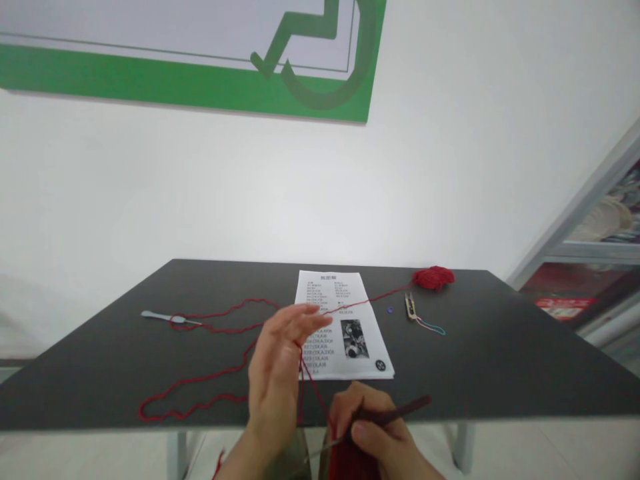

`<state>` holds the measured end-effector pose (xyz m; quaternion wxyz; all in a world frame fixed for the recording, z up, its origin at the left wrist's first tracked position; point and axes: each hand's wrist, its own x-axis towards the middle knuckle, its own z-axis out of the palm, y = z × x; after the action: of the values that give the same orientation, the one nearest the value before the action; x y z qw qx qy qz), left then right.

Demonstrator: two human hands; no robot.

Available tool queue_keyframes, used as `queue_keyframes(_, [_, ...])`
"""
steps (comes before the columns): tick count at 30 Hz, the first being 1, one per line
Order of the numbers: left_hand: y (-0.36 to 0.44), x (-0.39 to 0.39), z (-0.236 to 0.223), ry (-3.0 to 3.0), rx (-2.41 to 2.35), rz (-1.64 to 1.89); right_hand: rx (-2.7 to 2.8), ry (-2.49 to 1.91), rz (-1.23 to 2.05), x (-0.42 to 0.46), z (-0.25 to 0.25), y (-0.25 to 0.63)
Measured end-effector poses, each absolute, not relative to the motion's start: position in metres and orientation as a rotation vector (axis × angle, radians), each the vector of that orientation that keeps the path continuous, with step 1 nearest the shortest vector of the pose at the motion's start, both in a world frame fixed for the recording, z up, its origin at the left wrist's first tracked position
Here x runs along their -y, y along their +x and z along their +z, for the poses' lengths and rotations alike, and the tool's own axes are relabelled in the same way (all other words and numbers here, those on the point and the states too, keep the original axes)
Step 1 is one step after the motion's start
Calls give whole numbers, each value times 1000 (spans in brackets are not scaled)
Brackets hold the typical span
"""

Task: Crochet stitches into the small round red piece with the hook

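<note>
My left hand [280, 363] is raised over the near table edge with its fingers stretched out, and red yarn [220, 320] runs across its fingers. My right hand [373, 427] is closed round a dark crochet hook [395, 410] just below the table's front edge. A piece of red crochet work [350, 463] hangs beneath my right hand. The strand leads back over a printed paper sheet [345, 320] to a small red yarn ball [434, 277] at the far right of the black table [500, 347].
A second, light metal hook [165, 317] lies at the left among yarn loops. Small thread snips [411, 305] with a teal cord and a tiny purple bead [389, 309] lie right of the paper. A grey shelf unit [590, 240] stands at the right.
</note>
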<state>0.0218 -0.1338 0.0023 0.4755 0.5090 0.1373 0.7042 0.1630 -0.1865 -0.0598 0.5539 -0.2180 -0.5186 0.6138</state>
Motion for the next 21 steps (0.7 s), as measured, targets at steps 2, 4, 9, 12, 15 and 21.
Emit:
queue_keyframes(2, [15, 137, -14, 1737, -354, 1663, 1100, -461, 1438, 187, -52, 168])
queue_keyframes(4, [6, 140, -25, 1956, -452, 1409, 965, -408, 1435, 186, -46, 171])
queue_keyframes(9, [-3, 146, -26, 2093, -644, 987, 777, -501, 1332, 181, -45, 162])
queue_keyframes(12, [6, 146, -19, 1649, -731, 965, 786, -602, 1127, 176, -48, 154])
queue_keyframes(15, [17, 141, -17, 1155, -564, 983, 842, -654, 967, 168, -50, 151])
queue_keyframes(21, [31, 135, -10, 1000, -525, 974, 950, -684, 789, 153, -45, 154])
